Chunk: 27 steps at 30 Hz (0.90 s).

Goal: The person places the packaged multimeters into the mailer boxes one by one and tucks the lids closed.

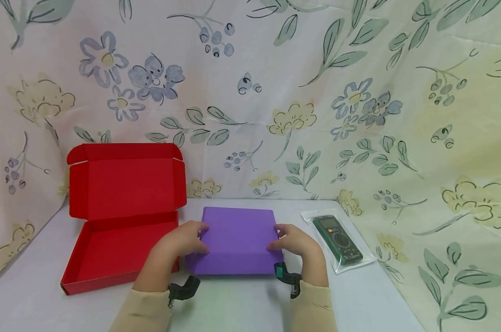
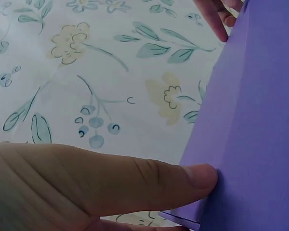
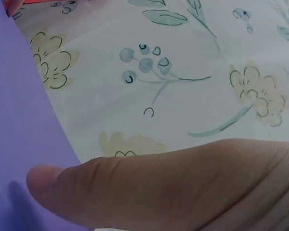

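Between both hands is a flat purple box (image 1: 239, 235), its wide face toward the head camera. On its left side, the left hand (image 1: 185, 239) grips it with the thumb on the near part and fingers at the far edge. The right hand (image 1: 295, 240) holds the opposite side in the same manner. In the left wrist view the left thumb (image 2: 149, 183) presses near the box's edge. A thumb of the right hand (image 3: 125, 192) lies against the purple surface in the right wrist view. Most other fingers are hidden behind the box there.
An open red box (image 1: 126, 249) stands at the left, its lid (image 1: 130, 184) raised toward the back. To the right lies a multimeter (image 1: 338, 240) in a clear plastic bag (image 1: 366, 259). Flower-patterned cloth (image 1: 250, 101) hangs behind the white table (image 1: 229, 304).
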{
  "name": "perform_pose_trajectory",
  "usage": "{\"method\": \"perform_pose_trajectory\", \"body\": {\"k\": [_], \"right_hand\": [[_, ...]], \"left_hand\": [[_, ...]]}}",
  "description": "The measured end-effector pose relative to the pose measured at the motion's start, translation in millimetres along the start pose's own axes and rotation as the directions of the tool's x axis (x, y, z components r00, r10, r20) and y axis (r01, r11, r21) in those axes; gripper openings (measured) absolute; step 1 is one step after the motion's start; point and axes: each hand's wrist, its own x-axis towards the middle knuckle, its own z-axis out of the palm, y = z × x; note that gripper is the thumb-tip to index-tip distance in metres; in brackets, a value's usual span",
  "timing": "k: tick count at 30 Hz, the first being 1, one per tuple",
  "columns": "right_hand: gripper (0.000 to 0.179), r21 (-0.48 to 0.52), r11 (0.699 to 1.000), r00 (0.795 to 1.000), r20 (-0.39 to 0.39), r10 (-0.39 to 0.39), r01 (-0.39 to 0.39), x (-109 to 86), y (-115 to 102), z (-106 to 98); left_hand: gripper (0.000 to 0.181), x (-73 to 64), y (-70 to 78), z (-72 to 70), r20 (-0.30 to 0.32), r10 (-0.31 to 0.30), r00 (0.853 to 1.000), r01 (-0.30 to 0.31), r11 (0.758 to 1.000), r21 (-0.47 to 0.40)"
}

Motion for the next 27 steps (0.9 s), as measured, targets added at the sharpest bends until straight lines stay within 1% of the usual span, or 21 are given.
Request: {"method": "perform_pose_trajectory", "body": {"k": [4,11,15,19,22,25,27], "right_hand": [[0.082,-0.023,1.000,1.000,0.010,0.008,-0.008,-0.5,-2,1],[0.086,-0.038,0.999,0.999,0.028,0.022,-0.021,-3.2,-7,0],[0.087,-0.047,0.998,0.999,0.026,0.042,-0.041,-5.0,-8,1],[0.086,-0.055,0.996,0.998,0.010,0.064,-0.063,-6.2,-9,1],[0.086,-0.055,0.996,0.997,0.013,0.075,-0.074,-7.2,-10,1],[0.085,-0.054,0.995,0.996,0.022,0.082,-0.081,-8.3,-11,0],[0.086,-0.056,0.995,0.996,0.032,0.082,-0.080,-8.7,-11,0]], "left_hand": [[0.071,-0.7,0.7,1.9,-0.010,-0.038,0.999,0.038,0.999,0.008],[0.071,-3.6,5.5,3.3,-0.023,-0.029,0.999,0.030,0.999,0.040],[0.071,-4.7,8.1,5.4,-0.026,-0.046,0.999,0.047,0.998,0.048],[0.074,-6.2,12.0,6.1,-0.025,-0.077,0.997,0.078,0.996,0.051],[0.074,-7.2,14.8,6.1,-0.029,-0.080,0.996,0.081,0.995,0.063],[0.074,-8.2,16.7,6.2,-0.033,-0.070,0.997,0.072,0.995,0.075],[0.075,-8.7,16.9,6.8,-0.035,-0.074,0.997,0.076,0.995,0.070]]}}
